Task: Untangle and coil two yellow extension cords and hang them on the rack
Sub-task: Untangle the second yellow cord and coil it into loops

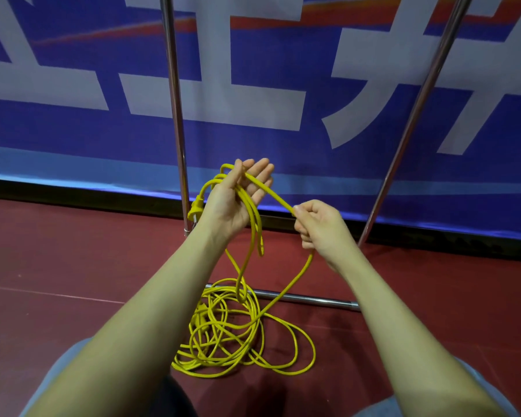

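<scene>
Across the spread fingers of the left hand [238,197] hang a few loops of yellow cord [254,224], light and limp-looking, best gripped just past the right hand [316,227] fingers pinching it, above the floor tangle [238,335].

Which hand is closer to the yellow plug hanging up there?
Left. The left hand holds cord loops with the plug dangling right beside its wrist; the right hand pinches cord farther away.
</scene>
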Available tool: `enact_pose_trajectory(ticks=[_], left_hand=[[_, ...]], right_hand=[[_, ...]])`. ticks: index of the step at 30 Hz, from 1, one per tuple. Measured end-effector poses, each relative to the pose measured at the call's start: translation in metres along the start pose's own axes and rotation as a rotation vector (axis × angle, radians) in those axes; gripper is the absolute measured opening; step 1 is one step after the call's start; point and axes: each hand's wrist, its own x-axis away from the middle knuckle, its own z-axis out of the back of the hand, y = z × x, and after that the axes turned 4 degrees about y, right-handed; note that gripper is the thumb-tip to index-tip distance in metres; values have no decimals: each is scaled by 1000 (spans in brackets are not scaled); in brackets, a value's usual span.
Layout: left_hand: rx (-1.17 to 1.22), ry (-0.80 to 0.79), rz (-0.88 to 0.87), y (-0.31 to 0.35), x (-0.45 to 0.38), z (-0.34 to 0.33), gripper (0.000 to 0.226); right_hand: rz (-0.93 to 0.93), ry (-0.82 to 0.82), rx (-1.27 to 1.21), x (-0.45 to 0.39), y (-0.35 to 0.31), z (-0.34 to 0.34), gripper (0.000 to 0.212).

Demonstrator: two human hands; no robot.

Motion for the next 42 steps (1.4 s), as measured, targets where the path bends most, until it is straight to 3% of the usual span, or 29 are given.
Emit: enact_pose_trajectory(ticks=[4,9,15,21,32,38,42], left_hand=[[-62,-12,56,-8,5,-6,28],[22,9,29,2,0,-5,28],[-64,-28,15,7,-4,0,32],[-112,-36,13,7,-4,0,34],[-51,-86,-23,13,-6,5,26],[-216,-108,17,1,0,2,21],[-173,-88,14,-5,-2,4,18]], right_hand=[[8,-60,-6,4,-10,-12,16],[-50,-228,41,5,6,-2,15],[112,-70,61,0,7,0,19],[30,-241,85,3,9,-16,21],[57,-85,68,3,3,-13,22],[177,88,101,1,-5,-11,21],[152,83,103,0,-7,-11,21]])
